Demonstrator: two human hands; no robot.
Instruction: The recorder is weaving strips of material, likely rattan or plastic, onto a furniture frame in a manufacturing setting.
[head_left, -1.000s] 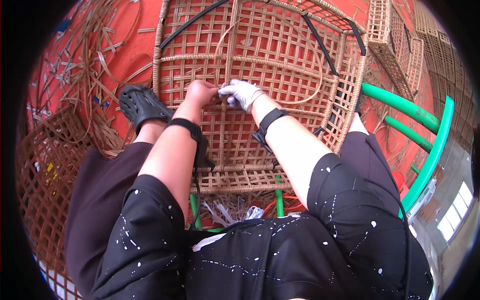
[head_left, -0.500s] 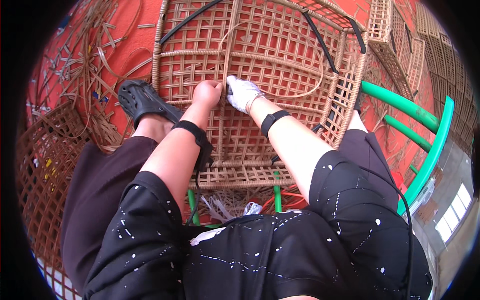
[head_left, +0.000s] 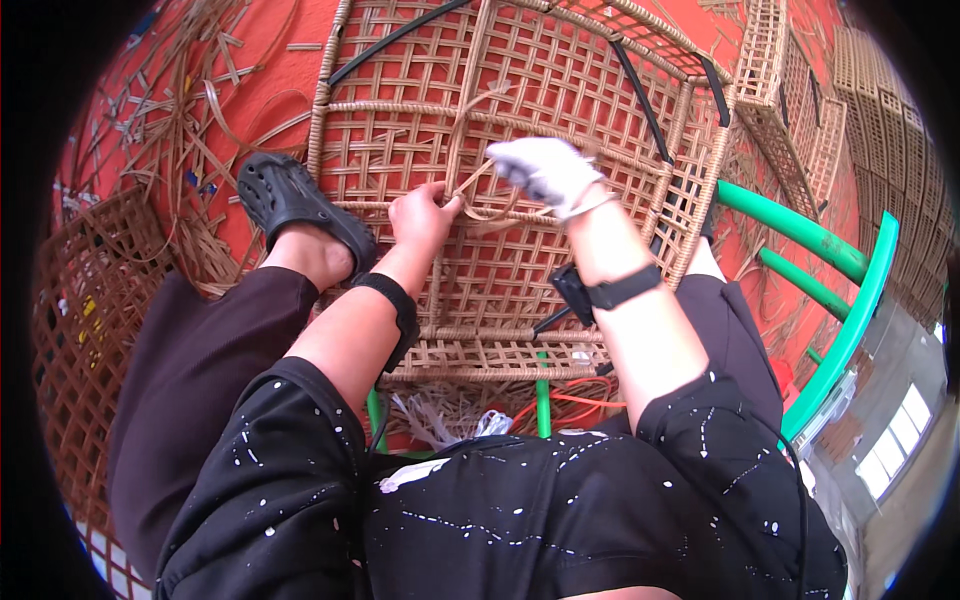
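Observation:
A woven rattan chair frame [head_left: 560, 90] lies across my knees, its lattice seat facing up. My left hand [head_left: 422, 212], bare, presses on the lattice and pinches a thin cane strip [head_left: 470, 150] that loops up over the weave. My right hand [head_left: 545, 170], in a white glove, is raised a little above the lattice and grips the other end of that strip. Both wrists carry black bands.
A black clog [head_left: 295, 205] on my left foot rests by the frame's left edge. Loose cane strips [head_left: 190, 110] litter the red floor. A woven lattice panel [head_left: 70, 330] lies at left. Green metal frame tubes [head_left: 850, 300] stand at right, woven panels [head_left: 870, 110] behind.
My gloved right hand has lifted up and right, pulling the cane strip out of the weave into a loop. My left hand has stayed on the lattice.

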